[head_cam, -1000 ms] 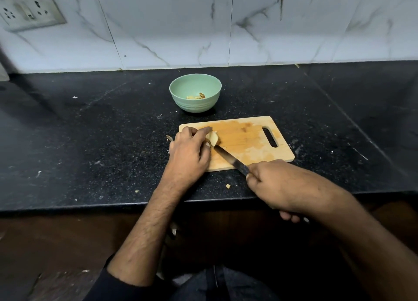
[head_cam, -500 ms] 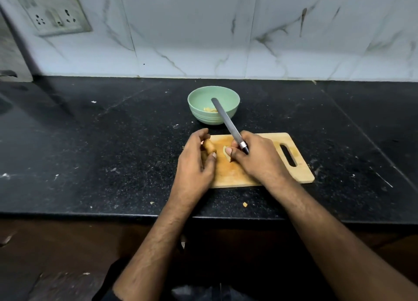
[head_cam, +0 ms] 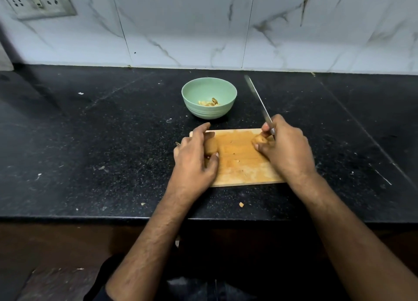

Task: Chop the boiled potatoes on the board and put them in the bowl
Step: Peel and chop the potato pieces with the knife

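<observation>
A wooden chopping board (head_cam: 239, 162) lies on the black counter. My left hand (head_cam: 194, 162) curls round a brown potato piece (head_cam: 210, 146) at the board's left end. My right hand (head_cam: 286, 149) covers the board's right end; it grips a knife (head_cam: 257, 98) whose blade points up and away, and its fingers also pinch a second potato piece (head_cam: 259, 139). Behind the board stands a pale green bowl (head_cam: 209, 89) with a few potato bits (head_cam: 209, 102) inside.
The black counter (head_cam: 90, 142) carries scattered crumbs, one (head_cam: 241, 204) near its front edge. A white marble-tiled wall (head_cam: 203, 24) rises behind, with a socket plate (head_cam: 36, 0) at the top left. The board's right part is hidden under my right hand.
My two hands have moved apart along the board, each with a potato piece. The right hand has shifted right, and the knife blade now points past the bowl's right side.
</observation>
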A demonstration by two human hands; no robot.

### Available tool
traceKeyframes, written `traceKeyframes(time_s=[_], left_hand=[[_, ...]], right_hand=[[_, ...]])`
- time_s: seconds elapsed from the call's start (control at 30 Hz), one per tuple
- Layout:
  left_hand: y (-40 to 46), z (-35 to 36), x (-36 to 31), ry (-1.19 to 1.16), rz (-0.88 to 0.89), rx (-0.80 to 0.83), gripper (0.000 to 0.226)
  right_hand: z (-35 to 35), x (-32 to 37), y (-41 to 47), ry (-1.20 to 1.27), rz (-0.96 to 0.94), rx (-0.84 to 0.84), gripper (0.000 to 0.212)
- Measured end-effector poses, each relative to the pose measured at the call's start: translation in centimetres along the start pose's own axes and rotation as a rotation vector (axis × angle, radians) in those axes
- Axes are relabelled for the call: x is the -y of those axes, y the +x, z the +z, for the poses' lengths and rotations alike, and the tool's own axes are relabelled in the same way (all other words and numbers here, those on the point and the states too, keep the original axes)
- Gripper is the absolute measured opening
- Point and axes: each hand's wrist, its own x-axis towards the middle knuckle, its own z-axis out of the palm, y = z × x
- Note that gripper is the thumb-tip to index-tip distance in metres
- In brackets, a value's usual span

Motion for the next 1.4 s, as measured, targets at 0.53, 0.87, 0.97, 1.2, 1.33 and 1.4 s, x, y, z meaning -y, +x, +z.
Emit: traceKeyframes(time_s=[0.53,0.87,0.97,1.2,1.33,1.4], left_hand=[[0.2,0.0,1.3,-0.193,-0.117,0.011,0.05],[0.6,0.6,1.0,-0.083,-0.091,-0.026,0.045],[0.7,0.6,0.7,-0.043,-0.07,-0.025,0.043],[0.7,0.6,0.7,-0.01,-0.078,-0.016,0.033],[0.8,0.7,0.8,-0.027,-0.102,-0.032,0.035],[0.9,0.7,0.8,-0.027,-0.11,-0.048,0.037]], right_hand=[[0.7,2.4,-3.8,0.089,-0.111,0.393,0.023],[0.0,2.2,-5.1,0.072,-0.064,0.498,0.016],[-0.3,2.0,-5.3,0.074,-0.079,0.49,0.016],[-0.7,2.0,-5.1,0.022,-0.108,0.445,0.028],[-1.4,1.9,-5.3,-0.009,-0.099,0.436,0.033],[-1.4,2.1,-5.6,-0.034,-0.101,0.443,0.03]])
